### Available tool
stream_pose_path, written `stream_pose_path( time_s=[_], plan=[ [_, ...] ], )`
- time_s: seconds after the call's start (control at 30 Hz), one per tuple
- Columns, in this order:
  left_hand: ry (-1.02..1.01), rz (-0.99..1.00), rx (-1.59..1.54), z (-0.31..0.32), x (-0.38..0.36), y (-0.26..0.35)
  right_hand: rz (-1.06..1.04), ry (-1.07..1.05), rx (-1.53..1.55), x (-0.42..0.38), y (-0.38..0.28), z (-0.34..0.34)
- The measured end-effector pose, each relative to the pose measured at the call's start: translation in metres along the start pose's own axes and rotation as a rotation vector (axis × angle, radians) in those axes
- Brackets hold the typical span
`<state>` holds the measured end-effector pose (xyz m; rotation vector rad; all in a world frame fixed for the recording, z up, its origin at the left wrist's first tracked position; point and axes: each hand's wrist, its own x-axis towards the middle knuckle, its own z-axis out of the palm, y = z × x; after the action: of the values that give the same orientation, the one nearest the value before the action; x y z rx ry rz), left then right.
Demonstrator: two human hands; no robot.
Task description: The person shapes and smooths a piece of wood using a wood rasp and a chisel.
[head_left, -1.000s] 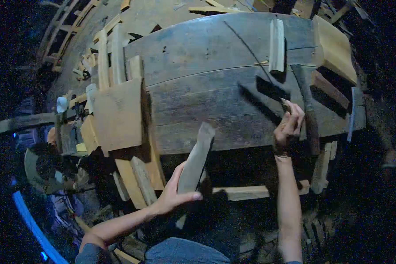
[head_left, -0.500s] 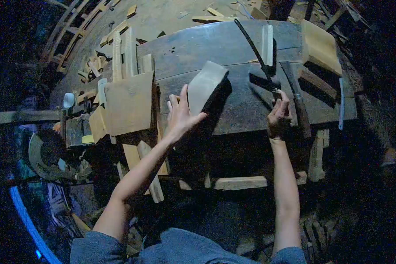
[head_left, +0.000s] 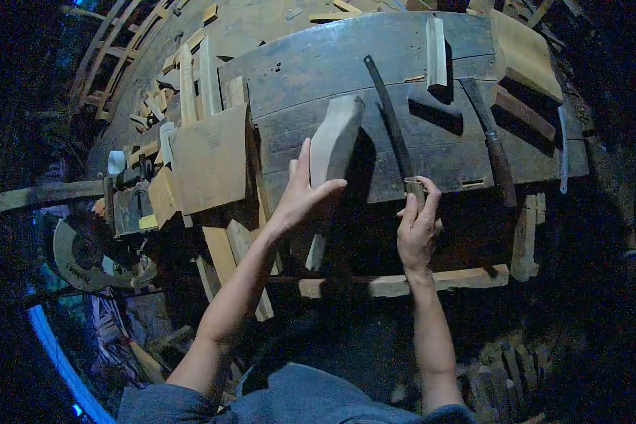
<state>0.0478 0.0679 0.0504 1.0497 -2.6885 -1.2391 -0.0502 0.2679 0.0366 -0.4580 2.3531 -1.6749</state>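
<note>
A pale shaped wooden block (head_left: 334, 138) stands out over the dark workbench (head_left: 297, 63), angled away from me. My left hand (head_left: 305, 191) holds its near end, thumb on the right side and fingers on the left. In my right hand (head_left: 418, 222) is the wooden handle of a long, dark, narrow tool (head_left: 391, 120), perhaps a file or rasp. Its blade points away over the bench, to the right of the block, with a gap between them. A second handled tool (head_left: 497, 152) lies farther right.
Right of centre lie a pale wood strip (head_left: 437, 56), a large wood block (head_left: 526, 53) and a thin blue-grey strip (head_left: 563, 150). A square board (head_left: 210, 159) sits at the left. A wooden rail (head_left: 438, 281) runs below the bench's front edge.
My right hand has moved left and nearer to me, bringing the long tool closer to the block. The block has turned, showing more of its right side, with my left hand still on it.
</note>
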Motion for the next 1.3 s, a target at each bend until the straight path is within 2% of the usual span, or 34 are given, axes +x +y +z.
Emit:
stream_pose_path(
  time_s=[0.03, 0.13, 0.2, 0.27, 0.33, 0.57, 0.67, 0.77, 0.83, 0.93, 1.13, 1.3],
  plan=[
    [-0.065, -0.056, -0.174, -0.005, -0.001, 0.003, 0.001, -0.032, -0.087, 0.003, 0.001, -0.002],
    [-0.075, 0.011, -0.276, -0.001, 0.002, -0.007, -0.083, -0.026, -0.261, 0.016, 0.005, -0.008],
    [-0.087, -0.019, -0.31, -0.001, 0.001, -0.008, -0.276, 0.019, -0.411, 0.024, 0.0, -0.012],
    [-0.098, -0.056, -0.347, -0.001, -0.001, -0.008, -0.236, -0.058, -0.434, 0.029, -0.012, -0.018],
    [-0.054, -0.023, -0.321, 0.001, 0.0, -0.008, -0.135, -0.172, -0.55, 0.031, -0.013, -0.019],
    [0.022, 0.005, -0.145, 0.002, -0.009, 0.003, -0.121, -0.108, -0.418, 0.034, -0.013, -0.013],
    [0.059, 0.006, -0.143, 0.006, -0.012, 0.003, -0.033, -0.22, -0.558, 0.033, -0.018, -0.016],
    [0.087, 0.04, -0.096, 0.005, -0.012, 0.008, -0.064, -0.202, -0.556, 0.033, -0.011, -0.016],
    [0.078, -0.076, -0.039, 0.002, -0.014, 0.017, -0.058, -0.176, -0.579, 0.035, -0.013, -0.017],
    [0.134, -0.107, -0.019, 0.002, -0.013, 0.018, -0.058, -0.168, -0.577, 0.042, -0.016, -0.018],
    [0.261, -0.055, 0.167, 0.008, -0.011, 0.014, -0.138, -0.144, -0.659, 0.051, -0.009, -0.016],
    [0.243, -0.05, 0.25, 0.009, -0.012, 0.016, -0.189, -0.14, -0.744, 0.051, -0.009, -0.013]
  ],
)
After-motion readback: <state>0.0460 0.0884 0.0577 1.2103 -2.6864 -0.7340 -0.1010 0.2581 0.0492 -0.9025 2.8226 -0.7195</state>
